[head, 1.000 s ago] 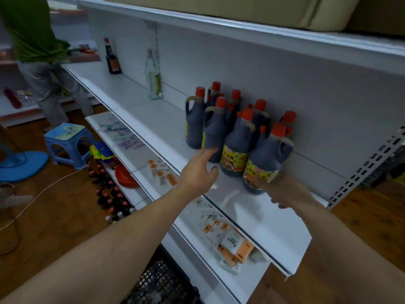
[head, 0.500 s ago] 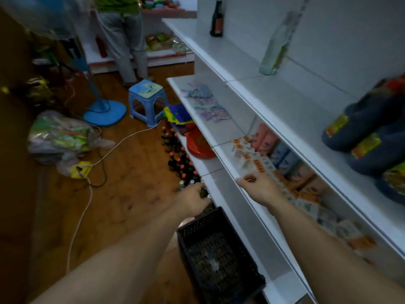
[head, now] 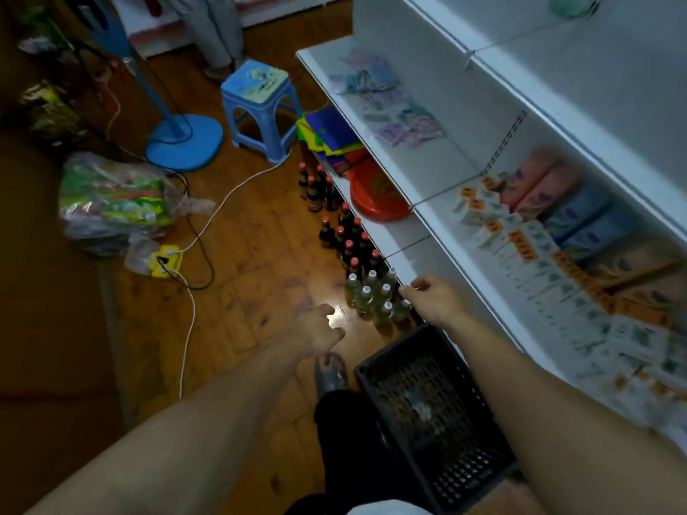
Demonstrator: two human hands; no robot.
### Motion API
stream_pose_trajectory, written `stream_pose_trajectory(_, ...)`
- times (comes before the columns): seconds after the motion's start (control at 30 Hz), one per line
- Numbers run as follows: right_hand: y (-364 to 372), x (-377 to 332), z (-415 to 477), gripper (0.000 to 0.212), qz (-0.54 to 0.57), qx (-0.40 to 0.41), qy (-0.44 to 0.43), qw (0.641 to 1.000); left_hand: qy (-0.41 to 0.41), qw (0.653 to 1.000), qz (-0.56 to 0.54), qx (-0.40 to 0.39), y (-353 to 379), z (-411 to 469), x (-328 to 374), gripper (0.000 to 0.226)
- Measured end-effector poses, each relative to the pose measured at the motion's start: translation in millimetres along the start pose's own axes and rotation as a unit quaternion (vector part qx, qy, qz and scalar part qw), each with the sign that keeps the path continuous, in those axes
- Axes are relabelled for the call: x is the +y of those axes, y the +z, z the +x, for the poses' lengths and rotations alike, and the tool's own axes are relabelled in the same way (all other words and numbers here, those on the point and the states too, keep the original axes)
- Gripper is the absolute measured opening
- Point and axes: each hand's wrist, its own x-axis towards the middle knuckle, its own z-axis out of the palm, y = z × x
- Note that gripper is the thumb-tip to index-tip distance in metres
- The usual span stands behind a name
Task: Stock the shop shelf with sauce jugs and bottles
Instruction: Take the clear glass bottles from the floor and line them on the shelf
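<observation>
Blue stool (head: 256, 85) beside blue fan base (head: 184, 143) on wooden floor (head: 256, 250)

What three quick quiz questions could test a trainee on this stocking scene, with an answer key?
1. True or false: the left hand grips a bottle.
2. Which bottles stand nearest the right hand? A) clear bottles with pale caps B) green jugs C) blue cans
3. Fill in: the plastic stool beyond the bottles is ____ in colour.
Key: 1 false; 2 A; 3 blue.
</observation>
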Motion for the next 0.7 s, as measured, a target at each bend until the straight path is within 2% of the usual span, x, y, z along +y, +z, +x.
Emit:
stream_pose_trajectory(0.13,19.3,1.7,80.6,0.033,0.033,-0.007,0.046,0.998,-0.007,0.998,0.03,-0.046,-26.8,81.5,5.4,0.06)
stream_pose_trajectory(0.33,63.4,13.1,178.6,0.034,0.068,-0.031,0.14,0.987,-0.029,0.984,0.105,-0.14,-50.8,200.8,9.3,0.065)
stream_pose_trajectory(0.5,111.8,17.5,245.4,0.022,0.069,-0.031,0.17,0.982,-0.013,0.973,0.188,-0.136,-46.0,296.7,3.1,0.077)
stream_pose_trajectory(0.6,151.3,28.7,285.3,0.047,0.071,-0.028,0.207,0.975,-0.003,0.959,0.232,-0.161,-29.5,354.3,-8.8,0.092)
stream_pose_trajectory(0.7,191.8,45.7,320.4,0.054,0.076,-0.012,0.24,0.968,0.019,0.949,0.256,-0.182,-10.0,405.0,-20.4,0.09)
